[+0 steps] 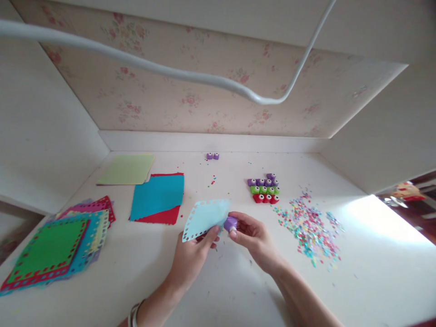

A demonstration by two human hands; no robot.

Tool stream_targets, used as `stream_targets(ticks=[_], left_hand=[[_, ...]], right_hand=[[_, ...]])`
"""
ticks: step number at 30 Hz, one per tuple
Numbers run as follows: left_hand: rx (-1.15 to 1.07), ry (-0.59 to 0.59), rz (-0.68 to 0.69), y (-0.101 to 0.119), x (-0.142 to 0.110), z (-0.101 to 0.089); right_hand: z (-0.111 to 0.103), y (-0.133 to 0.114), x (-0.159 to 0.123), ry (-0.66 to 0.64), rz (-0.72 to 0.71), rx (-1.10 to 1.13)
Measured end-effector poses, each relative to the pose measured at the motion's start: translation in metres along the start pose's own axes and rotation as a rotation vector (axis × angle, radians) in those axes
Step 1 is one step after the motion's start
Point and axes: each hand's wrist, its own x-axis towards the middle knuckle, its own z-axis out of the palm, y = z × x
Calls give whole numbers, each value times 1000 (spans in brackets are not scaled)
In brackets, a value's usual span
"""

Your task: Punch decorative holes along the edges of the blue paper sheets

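Note:
A pale blue sheet of paper, with small shapes punched along several of its edges, is held up above the table. My left hand grips it from below, thumb on top and fingers underneath. At the sheet's right edge, my right hand holds a purple craft punch between thumb and fingers. The punch meets the paper's edge; whether the paper sits inside its slot is hard to make out. Other punches, purple, green and red, stand in rows beyond my right hand.
Colourful punched-out bits lie heaped at the right. Blue paper over red and a light green stack lie left of centre. Sheets with punched borders are piled far left. Two purple punches stand at the back. A white cable hangs overhead.

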Motion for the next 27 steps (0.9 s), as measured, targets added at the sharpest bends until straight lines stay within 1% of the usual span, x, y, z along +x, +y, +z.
stream_targets(ticks=[5, 11, 14, 17, 23, 27], left_hand=[[75, 20, 45, 1, 0, 0], [134, -7, 102, 3, -1, -2], [148, -21, 79, 0, 0, -2], [119, -64, 52, -2, 1, 1], [26, -110, -14, 0, -2, 6], [12, -111, -12, 1, -2, 6]], right_hand=[[0, -2, -1, -9, 13, 13], [3, -7, -1, -53, 15, 22], [2, -7, -1, -58, 12, -8], [2, -6, -1, -71, -10, -41], [8, -8, -1, -118, -54, 36], [8, -9, -1, -133, -19, 65]])
